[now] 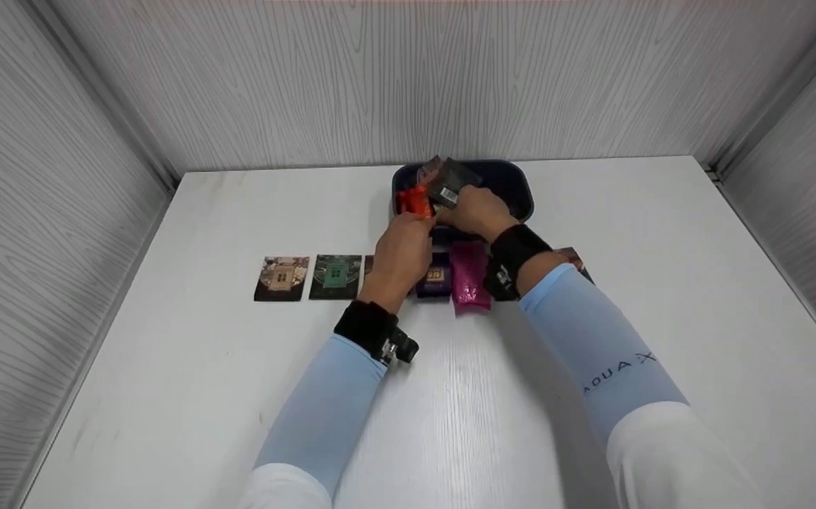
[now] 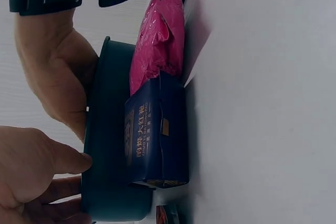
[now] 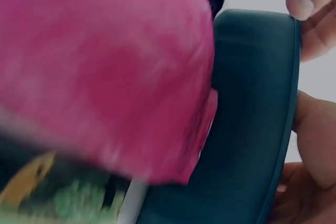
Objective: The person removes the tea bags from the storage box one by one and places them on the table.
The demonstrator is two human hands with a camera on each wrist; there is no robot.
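Note:
A dark teal bin [image 1: 521, 191] stands near the back wall with several packets in it. My left hand [image 1: 406, 247] pinches its near rim, thumb outside, close to a red packet [image 1: 416, 201]. My right hand [image 1: 477, 210] reaches over the rim into the bin, its fingertips hidden there. Beside its knuckles a dark square packet [image 1: 459, 177] with a barcode label tilts up; I cannot tell whether the fingers hold it. In front of the bin are a navy box [image 2: 157, 135] with gold lettering and a shiny pink pouch [image 2: 161, 35].
Left of the hands lie a tan-and-black square packet [image 1: 281, 278] and a green-and-black one [image 1: 336, 276]. Another packet is partly covered by the left hand. Beyond the right wrist, part of a dark packet [image 1: 572, 259] shows. Grained panels [image 1: 351, 85] enclose the white table [image 1: 189, 375].

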